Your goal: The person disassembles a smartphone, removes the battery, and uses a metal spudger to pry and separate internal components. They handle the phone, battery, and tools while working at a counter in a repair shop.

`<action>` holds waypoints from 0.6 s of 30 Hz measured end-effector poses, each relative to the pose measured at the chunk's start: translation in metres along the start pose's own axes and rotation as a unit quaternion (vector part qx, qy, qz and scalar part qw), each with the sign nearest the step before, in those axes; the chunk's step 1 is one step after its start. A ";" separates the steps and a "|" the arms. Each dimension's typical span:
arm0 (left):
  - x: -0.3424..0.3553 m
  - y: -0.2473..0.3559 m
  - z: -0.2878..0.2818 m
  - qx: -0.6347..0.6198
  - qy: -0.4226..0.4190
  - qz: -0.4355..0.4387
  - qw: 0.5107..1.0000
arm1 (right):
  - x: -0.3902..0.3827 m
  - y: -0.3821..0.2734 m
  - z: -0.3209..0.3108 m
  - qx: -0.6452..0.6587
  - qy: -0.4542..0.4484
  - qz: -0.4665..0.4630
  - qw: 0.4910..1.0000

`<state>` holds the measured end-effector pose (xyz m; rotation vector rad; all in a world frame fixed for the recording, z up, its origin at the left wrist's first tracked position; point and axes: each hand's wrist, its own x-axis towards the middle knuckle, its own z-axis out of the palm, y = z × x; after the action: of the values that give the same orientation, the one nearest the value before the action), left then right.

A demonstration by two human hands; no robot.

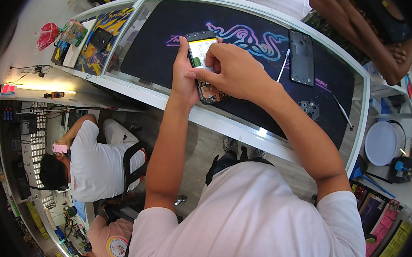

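My left hand (184, 77) grips an opened smartphone (197, 61) from its left side, holding it tilted above a dark mat (149, 53). The phone's back is off, and a white and yellow battery and a copper-coloured lower part show. Over the phone's right side, my right hand (241, 70) has its fingers curled in and its thumb across the lower battery. Anything between those fingertips is hidden. To the right lie a black phone back cover (301, 59), a thin silver tool (283, 66), a small black inner cover (309, 110) and a screwdriver (343, 111).
The mat lies on a white-framed glass counter (206, 118). Another phone (101, 39) and boxes sit at its left end. Across the counter, a person's folded arms (388, 55) rest at the far right. Behind on the left, a seated person (101, 157) works at a bench.
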<state>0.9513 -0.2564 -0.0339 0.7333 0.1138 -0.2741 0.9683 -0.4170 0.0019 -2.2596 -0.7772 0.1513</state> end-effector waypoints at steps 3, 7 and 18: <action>-0.005 0.000 -0.001 -0.021 -0.031 0.000 0.999 | 0.006 -0.005 0.004 -0.004 -0.020 -0.015 1.000; -0.006 0.000 -0.002 -0.002 -0.031 0.005 1.000 | 0.014 0.001 0.001 -0.013 -0.065 -0.039 0.997; 0.005 -0.007 -0.001 0.124 0.045 0.035 0.991 | 0.014 0.012 0.031 0.057 0.102 -0.083 0.990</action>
<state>0.9539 -0.2618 -0.0403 0.9961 0.1414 -0.1903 0.9754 -0.3969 -0.0272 -2.0530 -0.8205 -0.1102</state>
